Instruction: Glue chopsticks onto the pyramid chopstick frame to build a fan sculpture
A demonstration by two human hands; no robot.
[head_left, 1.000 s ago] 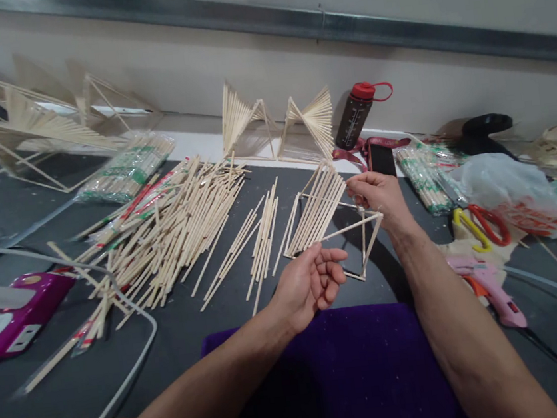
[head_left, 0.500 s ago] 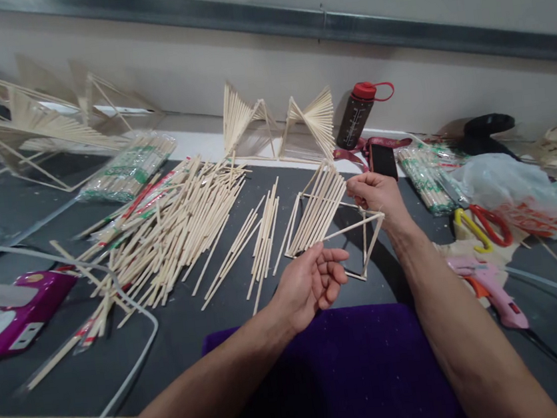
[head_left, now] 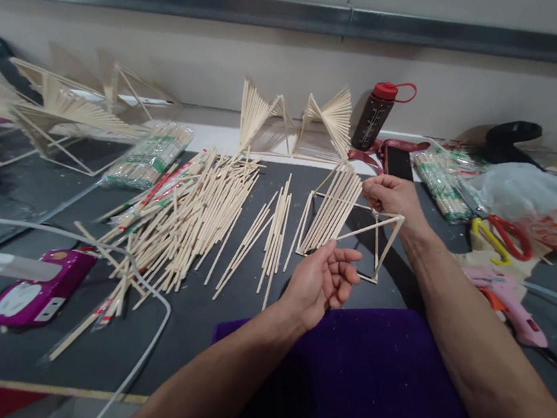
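A frame of thin wooden sticks stands on the dark table in front of me, with a slanted row of sticks laid side by side across it. At the row's near end, my left hand has its thumb against the end of a stick, its other fingers loosely curled. My right hand is closed in a pinch at the far end of the row; its fingertips partly hide what they grip. Loose sticks lie to the left of the frame, beside a large pile of sticks.
Twisted stick models stand by the wall, near a red-capped bottle. On the right lie scissors, a pink glue gun and a plastic bag. A purple device and a white cable lie left.
The view has shifted slightly left, so everything appears farther right. Both hands keep about the same positions on the stick frame.
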